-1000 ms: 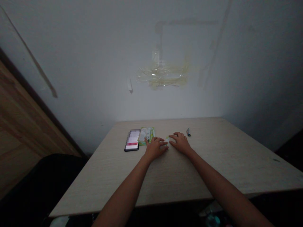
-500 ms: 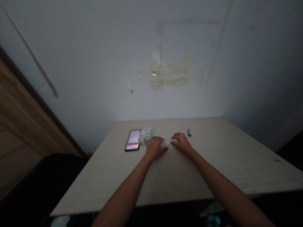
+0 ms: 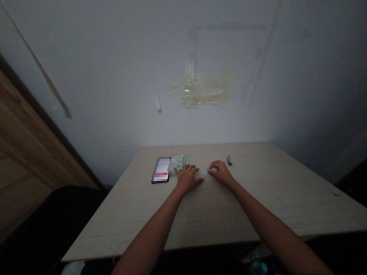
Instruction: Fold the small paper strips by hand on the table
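Observation:
A small, pale, see-through packet (image 3: pixel 203 173) with a touch of green lies on the table between my hands; its exact kind is too small to tell. My left hand (image 3: pixel 187 178) steadies its left end, thumb and forefinger at its edges and the other fingers spread on the table. At the right end, my right hand (image 3: pixel 221 172) pinches the green-tinged edge between thumb and fingertips. Just beyond my left hand is a green-and-white printed packet (image 3: pixel 177 162), partly covered by the fingers.
A phone (image 3: pixel 161 170) with a blurred screen lies left of the printed packet. A small crumpled wrapper (image 3: pixel 229 160) sits beyond my right hand. The pale wooden table (image 3: pixel 212 217) meets a wall (image 3: pixel 114 76) bearing old clear tape (image 3: pixel 197 91). A dark chair-like shape (image 3: pixel 57 221) stands at left.
My right fingers have closed more tightly on the packet's edge and shifted very slightly right. My left hand stays in place.

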The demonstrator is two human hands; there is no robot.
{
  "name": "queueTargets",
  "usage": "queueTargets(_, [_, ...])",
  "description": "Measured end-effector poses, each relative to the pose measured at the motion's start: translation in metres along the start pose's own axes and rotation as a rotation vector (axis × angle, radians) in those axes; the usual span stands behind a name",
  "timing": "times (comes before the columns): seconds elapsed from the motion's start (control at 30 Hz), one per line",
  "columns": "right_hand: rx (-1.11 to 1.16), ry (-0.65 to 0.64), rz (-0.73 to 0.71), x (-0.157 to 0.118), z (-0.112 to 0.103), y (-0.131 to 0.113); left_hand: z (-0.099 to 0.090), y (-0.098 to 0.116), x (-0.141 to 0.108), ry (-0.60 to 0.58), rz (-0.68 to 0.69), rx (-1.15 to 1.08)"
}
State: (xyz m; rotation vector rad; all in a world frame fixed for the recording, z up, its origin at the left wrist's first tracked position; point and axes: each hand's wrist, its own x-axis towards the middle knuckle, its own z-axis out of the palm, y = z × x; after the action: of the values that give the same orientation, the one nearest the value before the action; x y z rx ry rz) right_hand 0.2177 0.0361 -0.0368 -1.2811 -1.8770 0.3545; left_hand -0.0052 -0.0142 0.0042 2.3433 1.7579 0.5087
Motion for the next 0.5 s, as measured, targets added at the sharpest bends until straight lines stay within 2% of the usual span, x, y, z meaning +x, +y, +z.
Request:
queueTargets(0.13, [-0.009,0.000,-0.002,-0.0009,0.0001,0.0000,-0.0018,-0.0004,0.0000,-0.023,0.005,0.006])
queueTargets(0.5, [-0.040,-0.023,-0.001,-0.0007,-0.0022,-0.0029,-0.0073,0.0041,-0.0030,0.021,0.018,-0.048])
